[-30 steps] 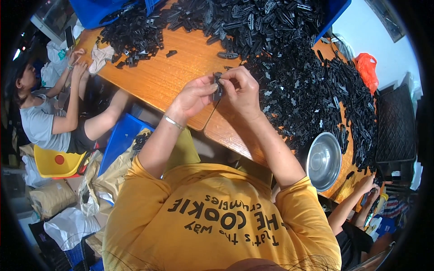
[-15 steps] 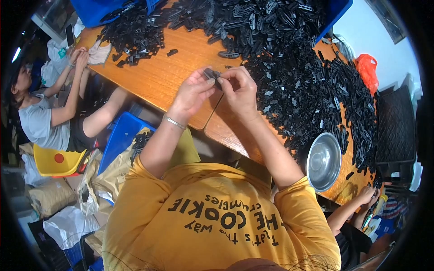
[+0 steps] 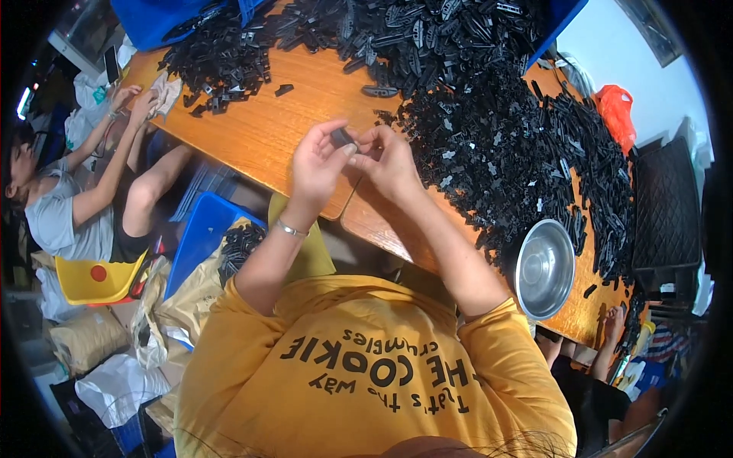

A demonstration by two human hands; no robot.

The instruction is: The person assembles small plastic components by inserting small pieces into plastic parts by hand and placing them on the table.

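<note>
My left hand [image 3: 318,162] pinches a small black plastic part [image 3: 341,138] between thumb and fingers, above the wooden table [image 3: 263,137]. My right hand [image 3: 389,162] meets it from the right, its thumb and fingertips closed against the part's lower end. Whether a second small piece sits in the right fingers is hidden. Just right of my hands spreads a heap of small black clip-like pieces [image 3: 466,145]. Beyond them lies a pile of larger, oblong black parts [image 3: 412,38].
A metal bowl [image 3: 545,269] stands near my right forearm. Blue bins [image 3: 145,23] border the far side. One co-worker [image 3: 76,206] sits at the left by a cloth [image 3: 163,93]; another person's hand [image 3: 613,324] is at the right table end. A red plastic bag [image 3: 615,118] lies beyond.
Both hands have shifted slightly left and down, and the black part has turned in my fingers. The left co-worker's hands have moved apart; the right co-worker's hand has shifted.
</note>
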